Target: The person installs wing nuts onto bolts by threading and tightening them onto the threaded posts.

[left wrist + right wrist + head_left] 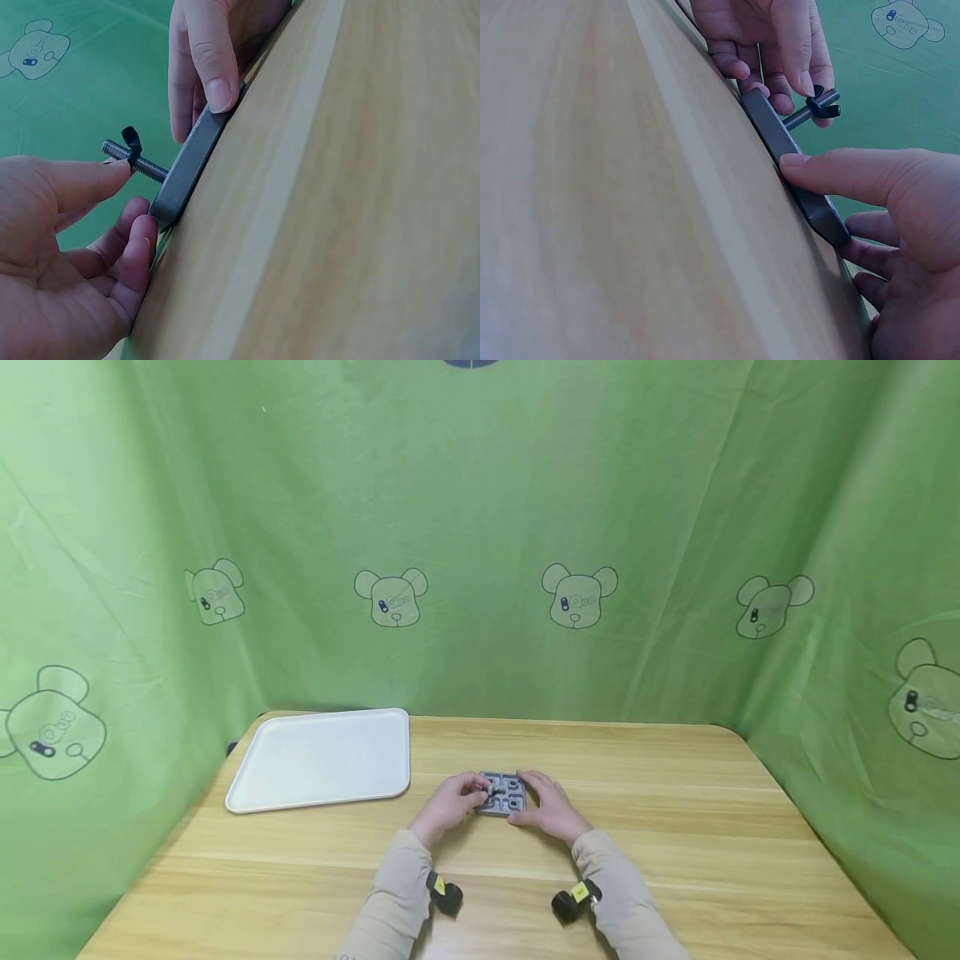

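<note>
A dark grey square metal plate [512,807] with raised ribs and rings lies on the table between both hands. From its face stands a threaded bolt [154,172], upright off the plate, with a black wing nut [829,111] near its free end. My left hand [448,807] pinches the wing nut between thumb and index finger, its other fingers curled close to the plate's left edge. Across the plate, my right hand [553,810] grips the right side, thumb on the near edge and fingers on the far side. The bolt's lower end is hidden.
A white rectangular tray [322,760] lies at the table's back left. The wooden table [675,827] reaches back to green curtains [480,502] printed with bear faces, which hang behind and on both sides. Black wrist cameras sit on both sleeves.
</note>
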### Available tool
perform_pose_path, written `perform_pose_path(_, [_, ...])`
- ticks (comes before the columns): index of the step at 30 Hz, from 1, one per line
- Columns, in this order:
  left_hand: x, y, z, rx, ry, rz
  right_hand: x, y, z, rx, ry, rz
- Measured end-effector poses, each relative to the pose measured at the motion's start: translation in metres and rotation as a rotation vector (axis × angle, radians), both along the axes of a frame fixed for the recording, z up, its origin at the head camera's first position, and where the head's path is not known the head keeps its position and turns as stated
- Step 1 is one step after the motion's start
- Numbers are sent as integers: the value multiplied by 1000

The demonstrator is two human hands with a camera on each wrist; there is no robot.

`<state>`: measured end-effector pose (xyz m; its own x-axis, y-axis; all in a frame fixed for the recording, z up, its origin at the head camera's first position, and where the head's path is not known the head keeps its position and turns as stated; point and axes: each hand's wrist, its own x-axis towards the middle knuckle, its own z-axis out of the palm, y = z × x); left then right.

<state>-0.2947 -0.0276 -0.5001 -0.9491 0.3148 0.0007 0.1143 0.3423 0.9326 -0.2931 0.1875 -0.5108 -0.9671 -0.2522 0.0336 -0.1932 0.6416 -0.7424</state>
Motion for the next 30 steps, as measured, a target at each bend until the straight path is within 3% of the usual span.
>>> perform_pose_path(10, [0, 1, -1, 76, -60, 39, 1, 0, 0, -15, 7, 2])
perform_pose_path(16, [1, 0, -1, 62, -52, 49, 3, -1, 1, -11, 57, 9])
perform_pose_path(30, [-1, 0, -2, 49, -43, 22, 1, -2, 1, -2, 10, -8])
